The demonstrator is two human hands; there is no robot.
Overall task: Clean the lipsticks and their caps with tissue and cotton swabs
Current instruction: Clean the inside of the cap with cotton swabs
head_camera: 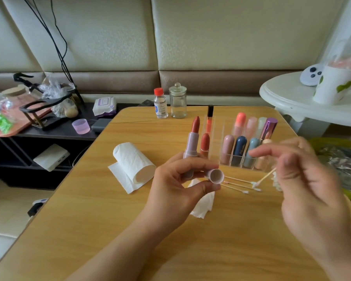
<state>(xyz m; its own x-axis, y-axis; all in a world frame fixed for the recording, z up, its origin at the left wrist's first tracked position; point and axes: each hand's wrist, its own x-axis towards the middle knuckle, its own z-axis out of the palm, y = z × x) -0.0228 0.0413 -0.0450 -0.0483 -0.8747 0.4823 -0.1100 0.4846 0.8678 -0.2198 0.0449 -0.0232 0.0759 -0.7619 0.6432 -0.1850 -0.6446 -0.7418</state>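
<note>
My left hand [176, 185] grips a lilac lipstick [191, 148] upright, its red-brown bullet exposed. The same hand pinches the lilac cap [216, 176] between thumb and finger, open end facing me. My right hand [304, 179], blurred, hovers to the right of the cap and pinches a cotton swab [266, 176] that points down-left. A few more swabs [241, 185] lie on the table between my hands. A tissue roll [133, 163] lies to the left. A crumpled tissue [203, 205] sits partly under my left hand.
A clear organizer [249, 148] holds several capped lipsticks behind my hands, with an uncapped red lipstick [205, 144] and a lip gloss [209, 120] at its left. A red-capped bottle [160, 104] and a glass jar [177, 101] stand at the wooden table's [130, 230] far edge.
</note>
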